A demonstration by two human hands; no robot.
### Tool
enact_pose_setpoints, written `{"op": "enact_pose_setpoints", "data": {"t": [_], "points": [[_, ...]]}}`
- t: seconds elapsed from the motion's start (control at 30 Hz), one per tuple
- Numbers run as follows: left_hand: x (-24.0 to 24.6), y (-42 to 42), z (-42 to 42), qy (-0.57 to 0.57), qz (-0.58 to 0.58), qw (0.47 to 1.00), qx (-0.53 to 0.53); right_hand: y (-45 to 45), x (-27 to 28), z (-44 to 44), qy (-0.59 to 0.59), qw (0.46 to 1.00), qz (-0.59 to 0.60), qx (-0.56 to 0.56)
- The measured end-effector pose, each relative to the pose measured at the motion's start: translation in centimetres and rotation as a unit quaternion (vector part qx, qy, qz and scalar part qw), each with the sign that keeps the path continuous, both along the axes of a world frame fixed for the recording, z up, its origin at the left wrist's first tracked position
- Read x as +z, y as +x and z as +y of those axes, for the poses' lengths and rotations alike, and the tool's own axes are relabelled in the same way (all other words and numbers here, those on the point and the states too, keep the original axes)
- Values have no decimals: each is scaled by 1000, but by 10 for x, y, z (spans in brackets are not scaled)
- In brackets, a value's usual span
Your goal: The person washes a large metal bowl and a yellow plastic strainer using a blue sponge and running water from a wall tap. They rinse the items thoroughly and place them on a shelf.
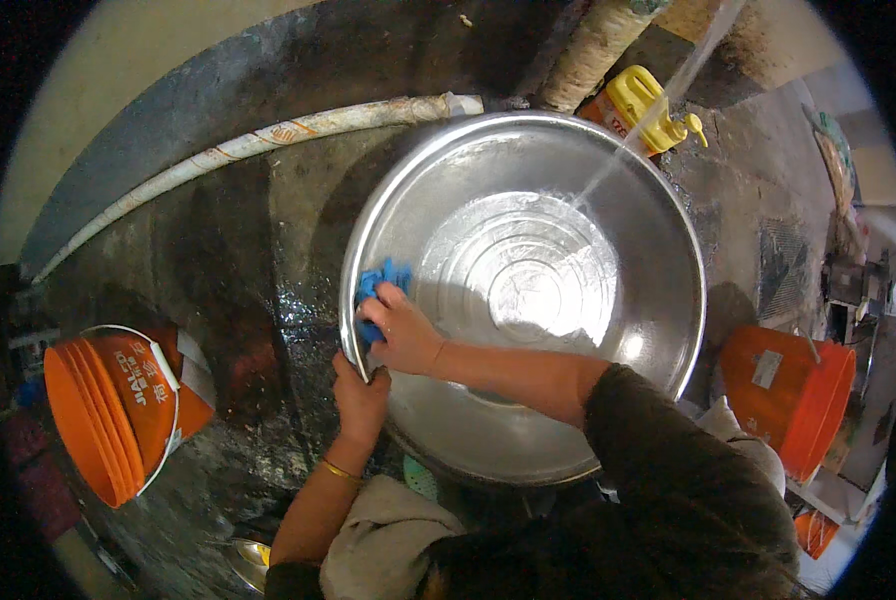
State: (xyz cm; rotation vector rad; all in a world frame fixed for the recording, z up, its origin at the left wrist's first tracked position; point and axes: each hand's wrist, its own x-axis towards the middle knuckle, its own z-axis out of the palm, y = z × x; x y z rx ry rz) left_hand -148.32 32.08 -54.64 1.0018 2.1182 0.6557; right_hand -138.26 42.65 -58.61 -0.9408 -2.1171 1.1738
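A large round stainless-steel basin [463,172] lies before me, with a stream of water [605,172] falling into it from the upper right. Shallow water covers part of its ringed bottom. At the left, my left hand [361,397] grips the rolled rim, thumb on the inner side. Just above it, my right hand [403,337] presses a bunched blue cloth [373,281] against the inside wall near that rim. My right forearm crosses over the basin, and my fingers hide part of the cloth.
Orange plastic buckets stand at left [136,405] and right [770,390]. Beyond the basin are a yellow jug [639,105] with a pump top and a thick wrapped pipe [598,52]. A long white tube [268,139] runs along the wet floor [230,247]. A metal bowl [251,559] sits lower left.
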Motion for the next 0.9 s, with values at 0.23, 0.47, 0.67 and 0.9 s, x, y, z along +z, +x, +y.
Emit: {"op": "enact_pose_setpoints", "data": {"t": [0.23, 0.47, 0.67, 0.9], "points": [[-2, -4, -1, 29, -31, 999, -13, 21, -22, 152, -67, 935, -6, -348], [-4, 0, -2, 42, -28, 999, -1, 146, -84, 220, -67, 767, -122, -626], [-4, 1, -2, 30, -19, 999, -3, 50, -93, 76, 47, 937, -336, -85], [-6, 1, -8, 28, -34, 999, 2, 129, -63, -63, 67, 931, -281, 224]]}}
